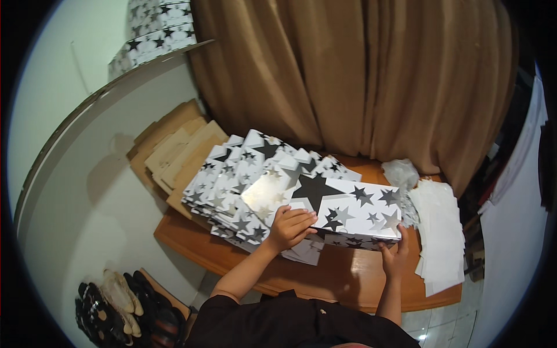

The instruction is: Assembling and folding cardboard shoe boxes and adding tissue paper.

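A long white cardboard box (371, 206) printed with black and grey stars lies in front of me, above the wooden table. My left hand (292, 228) is closed over its near left edge, fingers together and pointing right. At the near right corner, my right hand (394, 252) grips the box, with fingers at its side and the thumb by the front wall. Behind and left of it lies a heap of flat star-printed cardboard pieces (229, 180). The underside of the held box is hidden.
Brown cardboard sheets (183, 151) lean in a pile at the far left. A stack of white paper (441, 232) and a clear plastic bag (400, 172) sit on the table's (272, 284) right. Brown curtains (342, 75) hang behind; shoes (125, 307) stand lower left.
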### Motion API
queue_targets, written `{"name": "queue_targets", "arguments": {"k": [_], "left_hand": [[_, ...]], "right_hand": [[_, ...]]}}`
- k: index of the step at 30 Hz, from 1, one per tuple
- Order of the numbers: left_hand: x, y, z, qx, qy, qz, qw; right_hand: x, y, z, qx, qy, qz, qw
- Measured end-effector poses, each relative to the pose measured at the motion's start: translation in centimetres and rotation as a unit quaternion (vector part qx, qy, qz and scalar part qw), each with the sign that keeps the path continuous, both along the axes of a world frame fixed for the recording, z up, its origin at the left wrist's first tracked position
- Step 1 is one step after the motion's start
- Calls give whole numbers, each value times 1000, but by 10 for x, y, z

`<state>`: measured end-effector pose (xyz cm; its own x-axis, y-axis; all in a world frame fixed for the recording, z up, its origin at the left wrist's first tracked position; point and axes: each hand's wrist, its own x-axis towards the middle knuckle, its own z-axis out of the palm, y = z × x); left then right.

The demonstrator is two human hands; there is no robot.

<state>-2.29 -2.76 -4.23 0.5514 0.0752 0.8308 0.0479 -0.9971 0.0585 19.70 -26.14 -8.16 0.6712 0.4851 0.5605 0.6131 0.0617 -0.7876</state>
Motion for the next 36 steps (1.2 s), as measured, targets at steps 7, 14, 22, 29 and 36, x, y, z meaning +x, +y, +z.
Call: {"name": "queue_targets", "arguments": {"k": [7,14,22,29,36], "left_hand": [[-62,57,86,121,-16,84,989],[-138,157,192,275,-74,292,913],[-271,263,289,297,-71,562,769],[-307,307,299,395,-26,631,667],[-314,321,299,411,-80,538,732]], "right_hand": [[-37,90,55,92,-31,67,993],[-109,228,154,298,-23,119,947],[-194,381,322,495,-61,124,858],[-281,441,451,438,-164,-53,882],[-335,480,481,321,-243,-107,909]]}}
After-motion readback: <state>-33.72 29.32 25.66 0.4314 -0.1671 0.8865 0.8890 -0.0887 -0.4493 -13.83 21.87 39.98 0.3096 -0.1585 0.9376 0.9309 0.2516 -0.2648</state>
